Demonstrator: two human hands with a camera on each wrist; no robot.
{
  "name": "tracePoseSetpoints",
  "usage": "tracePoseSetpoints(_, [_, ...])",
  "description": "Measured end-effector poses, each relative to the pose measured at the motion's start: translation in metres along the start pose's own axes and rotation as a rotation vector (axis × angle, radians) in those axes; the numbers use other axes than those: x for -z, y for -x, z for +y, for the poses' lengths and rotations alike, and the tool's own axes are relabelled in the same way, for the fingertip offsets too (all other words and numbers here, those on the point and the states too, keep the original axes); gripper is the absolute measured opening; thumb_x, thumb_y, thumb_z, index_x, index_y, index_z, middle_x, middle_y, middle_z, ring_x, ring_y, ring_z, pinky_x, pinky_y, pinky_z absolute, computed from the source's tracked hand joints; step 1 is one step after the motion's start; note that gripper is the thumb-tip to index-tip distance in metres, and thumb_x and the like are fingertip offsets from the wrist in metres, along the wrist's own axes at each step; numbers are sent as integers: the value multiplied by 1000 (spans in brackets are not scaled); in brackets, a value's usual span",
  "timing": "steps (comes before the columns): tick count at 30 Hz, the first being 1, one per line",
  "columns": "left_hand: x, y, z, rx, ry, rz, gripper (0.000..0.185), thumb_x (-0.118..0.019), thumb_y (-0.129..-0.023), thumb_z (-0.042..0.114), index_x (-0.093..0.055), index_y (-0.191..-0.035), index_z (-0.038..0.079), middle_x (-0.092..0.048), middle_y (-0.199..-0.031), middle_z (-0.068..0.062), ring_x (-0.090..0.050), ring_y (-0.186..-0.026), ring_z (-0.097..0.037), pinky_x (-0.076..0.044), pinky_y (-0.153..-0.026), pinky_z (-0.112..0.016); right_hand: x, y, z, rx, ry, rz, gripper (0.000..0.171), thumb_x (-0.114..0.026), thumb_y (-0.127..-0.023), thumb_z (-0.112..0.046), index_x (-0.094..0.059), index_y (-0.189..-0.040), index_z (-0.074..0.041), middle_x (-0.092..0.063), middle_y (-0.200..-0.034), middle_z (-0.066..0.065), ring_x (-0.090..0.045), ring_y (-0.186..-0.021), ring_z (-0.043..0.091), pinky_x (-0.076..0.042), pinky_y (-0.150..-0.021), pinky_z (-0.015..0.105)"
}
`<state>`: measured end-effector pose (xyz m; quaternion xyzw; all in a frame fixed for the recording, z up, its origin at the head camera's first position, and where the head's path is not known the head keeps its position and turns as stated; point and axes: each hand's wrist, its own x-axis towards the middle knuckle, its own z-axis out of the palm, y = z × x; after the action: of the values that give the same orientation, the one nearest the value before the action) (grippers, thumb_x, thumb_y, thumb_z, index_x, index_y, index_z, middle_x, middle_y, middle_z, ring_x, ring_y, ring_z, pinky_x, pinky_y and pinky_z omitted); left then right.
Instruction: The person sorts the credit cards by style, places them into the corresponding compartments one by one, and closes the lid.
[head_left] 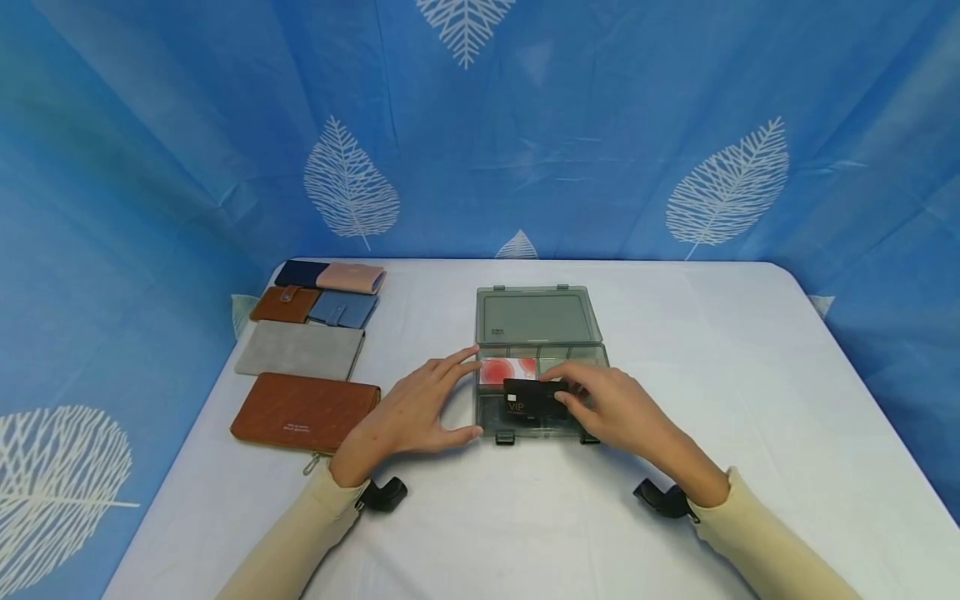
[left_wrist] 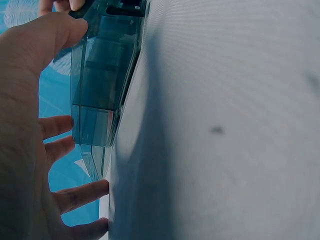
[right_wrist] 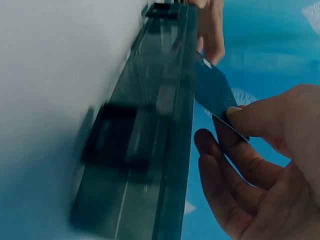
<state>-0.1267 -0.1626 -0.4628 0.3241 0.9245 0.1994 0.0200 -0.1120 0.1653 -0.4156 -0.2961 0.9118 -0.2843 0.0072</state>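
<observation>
A smoky transparent plastic box point(head_left: 525, 427) lies open on the white table, its lid point(head_left: 536, 315) folded back. A red and white card point(head_left: 507, 369) lies in one compartment. My right hand point(head_left: 611, 408) pinches a black VIP card point(head_left: 534, 398) between thumb and fingers, holding it just over the box's front compartments; the right wrist view shows the card point(right_wrist: 215, 95) tilted above the box wall point(right_wrist: 150, 150). My left hand point(head_left: 420, 408) sits at the box's left end, thumb and spread fingers against its side point(left_wrist: 97, 85).
Several wallets lie at the table's left: a brown zip wallet point(head_left: 303, 412), a grey one point(head_left: 298, 350), a small brown one point(head_left: 285, 304), a blue one point(head_left: 342, 309), a navy one point(head_left: 300, 273) and a pink one point(head_left: 351, 277). A blue leaf-print cloth point(head_left: 570, 125) surrounds the table.
</observation>
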Motion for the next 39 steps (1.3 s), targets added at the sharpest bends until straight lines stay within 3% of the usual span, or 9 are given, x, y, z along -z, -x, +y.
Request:
tracePoseSetpoints(5, [1, 0, 0, -9, -8, 5, 97, -73, -89, 67, -40, -167, 18, -27, -178, 0, -51, -145, -35, -50, -110, -60, -10, -10, -10, 10, 23, -32, 30, -76, -101, -10, -74, -129, -20, -76, -106, -4, -54, -69, 1, -48, -63, 28])
tracePoseSetpoints(10, [2, 0, 0, -7, 13, 0, 97, -74, -89, 66, -40, -167, 18, -27, -178, 0, -51, -145, -35, -51, -109, -60, -20, -14, -16, 32, 57, -32, 30, -78, -99, -9, -75, -126, -19, -78, -110, -3, -51, -65, 2, -44, -59, 26])
tracePoseSetpoints(13, [1, 0, 1, -2, 19, -3, 97, -74, -89, 66, -41, -167, 18, -27, -178, 0, -51, -145, -35, -53, -106, -60, -24, -14, -18, 41, 92, -18, 31, -80, -97, -9, -75, -126, -19, -80, -115, -2, -62, -71, 6, -48, -60, 27])
tracePoseSetpoints(17, [2, 1, 2, 7, 22, -7, 97, -74, -89, 65, -40, -167, 18, -27, -178, -1, -50, -146, -36, -53, -105, -61, -30, -12, -19, 52, 153, -1, 32, -84, -95, -12, -77, -125, -21, -80, -118, -1, -76, -92, 17, -57, -67, 33])
tracePoseSetpoints(26, [3, 1, 1, 15, 43, -14, 97, -75, -90, 65, -39, -168, 19, -24, -178, 1, -48, -148, -35, -56, -99, -60, -37, -12, -20, 91, 243, 68, 25, -86, -93, -12, -81, -117, -18, -71, -106, 0, -68, -75, 15, -48, -56, 24])
tracePoseSetpoints(34, [3, 2, 4, 23, 91, -5, 93, -78, -90, 59, -43, -164, 16, -32, -172, -10, -49, -146, -35, -54, -104, -58, -38, -12, -22, 131, 299, 103, 19, -86, -95, -19, -85, -113, -16, -79, -107, -2, -75, -94, 17, -62, -72, 37])
tracePoseSetpoints(39, [13, -2, 9, 53, 121, -89, 92, -78, -91, 58, -43, -164, 13, -37, -168, -12, -50, -146, -34, -54, -106, -58, -36, -10, -26, 101, 317, 45, 17, -82, -98, -25, -84, -111, -15, -81, -106, -1, -75, -94, 19, -63, -73, 38])
